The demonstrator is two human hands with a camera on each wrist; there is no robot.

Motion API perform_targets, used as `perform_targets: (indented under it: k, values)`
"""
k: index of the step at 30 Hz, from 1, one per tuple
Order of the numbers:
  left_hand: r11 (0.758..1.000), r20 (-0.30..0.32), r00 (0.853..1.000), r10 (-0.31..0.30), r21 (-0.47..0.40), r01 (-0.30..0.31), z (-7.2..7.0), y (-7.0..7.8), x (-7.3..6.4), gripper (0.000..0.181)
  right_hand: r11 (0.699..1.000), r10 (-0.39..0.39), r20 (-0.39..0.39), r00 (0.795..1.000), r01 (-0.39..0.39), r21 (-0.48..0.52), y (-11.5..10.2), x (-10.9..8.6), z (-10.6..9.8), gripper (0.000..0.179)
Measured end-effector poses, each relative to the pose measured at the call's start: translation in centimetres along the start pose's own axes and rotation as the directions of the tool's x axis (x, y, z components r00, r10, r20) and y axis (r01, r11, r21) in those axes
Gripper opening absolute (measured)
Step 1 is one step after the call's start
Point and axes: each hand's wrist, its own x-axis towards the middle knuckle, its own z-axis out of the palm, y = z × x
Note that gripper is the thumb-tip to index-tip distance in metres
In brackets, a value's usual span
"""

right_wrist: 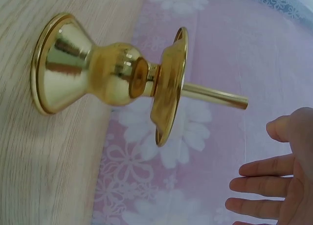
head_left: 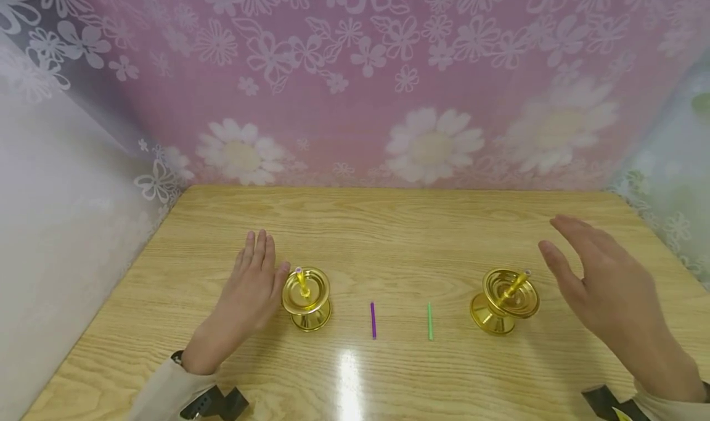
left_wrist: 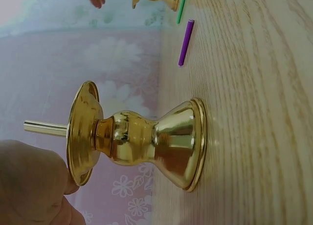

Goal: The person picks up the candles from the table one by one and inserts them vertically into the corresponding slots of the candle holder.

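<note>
Two shiny gold candle holders stand upright on the table, each with a dished top and a thin tube rising from it. Beside the left candle holder [head_left: 312,316] is my left hand [head_left: 246,291], fingers straight and thumb tip right at the dish rim. The left wrist view shows that candle holder [left_wrist: 129,137] close up. My right hand [head_left: 618,294] hovers to the right of the right candle holder [head_left: 490,319], its thumb spread from the extended fingers and nothing held. In the right wrist view a space separates those fingers [right_wrist: 259,186] from the tube.
Between the holders lie a thin purple stick [head_left: 373,320] and a thin green stick [head_left: 429,321], roughly parallel. The wood-grain table [head_left: 388,236] meets a pink flowered curtain [head_left: 333,131] at its back edge. A pale wall [head_left: 50,193] borders the left side.
</note>
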Motion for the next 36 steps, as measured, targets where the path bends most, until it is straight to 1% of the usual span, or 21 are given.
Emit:
perform_targets:
  k: [3, 5, 10, 12, 21, 24, 30, 32, 36]
  values:
    - [1.000, -0.008, 1.000, 0.005, 0.005, -0.005, 0.0, 0.1, 0.0, 0.064, 0.999, -0.042, -0.022, 0.999, 0.042, -0.003, -0.6, 0.0, 0.2, 0.046]
    - [1.000, -0.009, 1.000, 0.006, 0.008, -0.006, 0.0, 0.1, 0.0, 0.064, 0.998, -0.064, -0.015, 0.998, 0.064, -0.010, -1.0, 0.0, 0.3, 0.046]
    - [1.000, 0.003, 1.000, -0.005, 0.013, 0.005, 0.0, 0.2, 0.0, 0.064, 0.996, -0.088, 0.054, 0.995, 0.090, -0.022, -1.6, 0.1, 0.4, 0.046]
    - [1.000, 0.004, 1.000, -0.009, 0.014, 0.008, 0.1, 0.2, 0.0, 0.064, 0.995, -0.102, 0.065, 0.993, 0.103, -0.017, -1.9, 0.2, 0.6, 0.045]
    - [1.000, -0.004, 1.000, -0.008, 0.022, 0.008, 0.2, 0.1, -0.1, 0.063, 0.986, -0.169, 0.026, 0.985, 0.169, 0.016, -2.9, 0.4, 1.4, 0.041]
    - [1.000, -0.005, 1.000, -0.007, 0.029, 0.008, 0.2, 0.1, -0.1, 0.063, 0.985, -0.173, 0.030, 0.984, 0.172, 0.024, -3.2, 0.4, 1.6, 0.041]
    - [0.999, -0.012, 1.000, -0.001, 0.038, 0.002, 0.2, 0.1, -0.1, 0.063, 0.988, -0.151, 0.064, 0.986, 0.150, 0.024, -3.6, 0.5, 1.8, 0.042]
    - [0.999, -0.014, 1.000, 0.001, 0.040, -0.001, 0.2, 0.1, -0.1, 0.063, 0.987, -0.158, 0.063, 0.985, 0.156, 0.025, -3.7, 0.6, 1.8, 0.041]
    - [0.999, -0.016, 1.000, 0.005, 0.047, -0.004, 0.2, 0.2, -0.1, 0.063, 0.979, -0.205, 0.032, 0.978, 0.204, 0.028, -4.1, 0.7, 2.0, 0.040]
